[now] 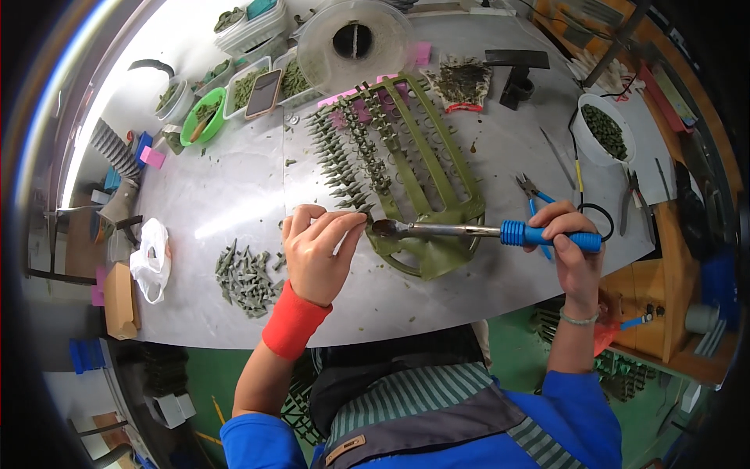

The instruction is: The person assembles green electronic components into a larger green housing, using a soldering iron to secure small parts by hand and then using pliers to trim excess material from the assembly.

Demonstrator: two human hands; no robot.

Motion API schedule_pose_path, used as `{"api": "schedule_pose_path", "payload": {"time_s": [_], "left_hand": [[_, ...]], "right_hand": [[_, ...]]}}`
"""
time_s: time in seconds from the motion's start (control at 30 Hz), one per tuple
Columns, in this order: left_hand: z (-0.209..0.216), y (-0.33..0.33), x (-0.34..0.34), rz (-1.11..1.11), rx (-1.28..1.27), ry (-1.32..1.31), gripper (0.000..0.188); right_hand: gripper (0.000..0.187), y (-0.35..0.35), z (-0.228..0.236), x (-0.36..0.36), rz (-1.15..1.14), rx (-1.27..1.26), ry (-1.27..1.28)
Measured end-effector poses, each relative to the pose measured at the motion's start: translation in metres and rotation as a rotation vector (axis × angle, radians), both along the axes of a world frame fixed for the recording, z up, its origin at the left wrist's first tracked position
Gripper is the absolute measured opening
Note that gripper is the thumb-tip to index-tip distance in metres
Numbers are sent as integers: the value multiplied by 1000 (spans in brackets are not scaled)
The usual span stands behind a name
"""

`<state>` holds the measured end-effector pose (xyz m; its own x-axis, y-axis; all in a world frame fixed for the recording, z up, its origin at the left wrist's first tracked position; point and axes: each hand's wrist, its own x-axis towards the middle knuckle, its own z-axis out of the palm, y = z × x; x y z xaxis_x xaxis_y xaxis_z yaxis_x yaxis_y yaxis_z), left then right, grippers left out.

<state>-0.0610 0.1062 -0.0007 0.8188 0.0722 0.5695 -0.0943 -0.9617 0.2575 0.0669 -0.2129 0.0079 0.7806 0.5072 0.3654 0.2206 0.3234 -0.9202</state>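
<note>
My right hand (574, 242) grips the blue handle of a soldering iron (461, 230), which points left across the table. Its dark, broad tip (388, 227) comes close to the pinched fingertips of my left hand (322, 248). Whatever those fingertips hold is too small or hidden to name. Both hands work over the lower left part of an olive-green frame (433, 180) with long bars. Rows of small grey-green pointed parts (337, 160) stick out along its left side. A loose pile of similar grey-green pieces (246, 280) lies to the left of my left wrist.
Along the back stand a green bowl (205, 117), plastic tubs of green pieces, a phone (264, 94) and a round clear container (355, 43). On the right are a white bowl (603, 131), blue-handled cutters (533, 191) and pliers (630, 199). A white bag (151, 260) sits left.
</note>
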Motion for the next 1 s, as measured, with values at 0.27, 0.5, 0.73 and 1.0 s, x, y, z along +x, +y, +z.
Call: {"api": "schedule_pose_path", "payload": {"time_s": [0.27, 0.5, 0.73, 1.0], "left_hand": [[-8, 0, 6, -7, 64, -22, 15], [-10, 3, 2, 0, 76, -4, 15], [-4, 11, 3, -48, 81, 12, 14], [-44, 143, -23, 603, -585, 505, 19]], "right_hand": [[8, 14, -6, 2, 31, 1, 0], [9, 18, -3, 0, 48, 11, 2], [14, -12, 9, 0, 8, -8, -31], [19, -15, 8, -4, -30, -29, -53]]}}
